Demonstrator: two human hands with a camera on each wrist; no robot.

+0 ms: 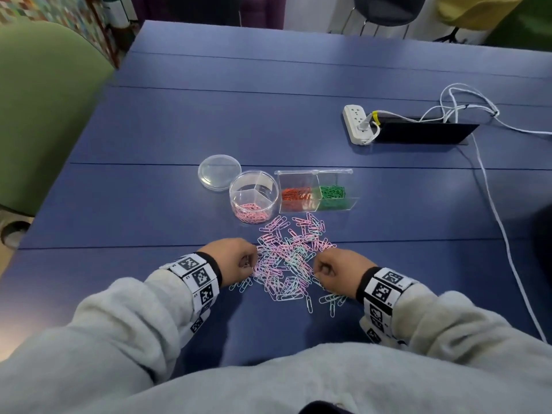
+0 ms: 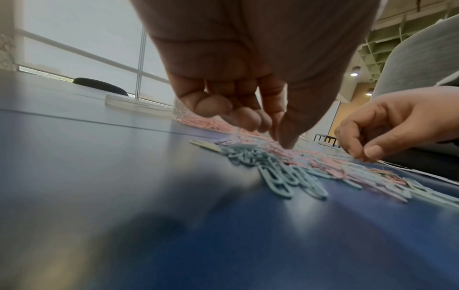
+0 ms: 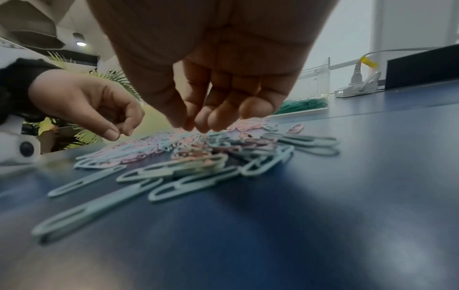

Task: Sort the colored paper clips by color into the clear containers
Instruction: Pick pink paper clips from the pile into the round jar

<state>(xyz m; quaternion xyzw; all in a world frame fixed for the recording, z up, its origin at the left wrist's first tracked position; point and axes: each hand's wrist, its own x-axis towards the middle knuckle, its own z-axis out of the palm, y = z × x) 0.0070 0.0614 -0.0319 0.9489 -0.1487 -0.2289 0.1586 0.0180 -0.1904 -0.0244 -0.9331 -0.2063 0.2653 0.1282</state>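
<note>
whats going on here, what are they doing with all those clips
A person is sorting paper clips by color on a blue table. Both hands work at a loose pile of pink, pale blue and lilac clips: the left hand at its left edge, the right hand at its right, fingers curled. Pink clips already fill one section of the round container; orange and green clips sit in the rectangular box. The round lid lies beside them.

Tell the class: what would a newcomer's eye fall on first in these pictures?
First, the loose pile of pastel paper clips on the blue table, with the left hand and right hand picking at its edges. Just beyond it stand a round clear container holding pink clips and a rectangular clear box with orange and green ones.
</note>
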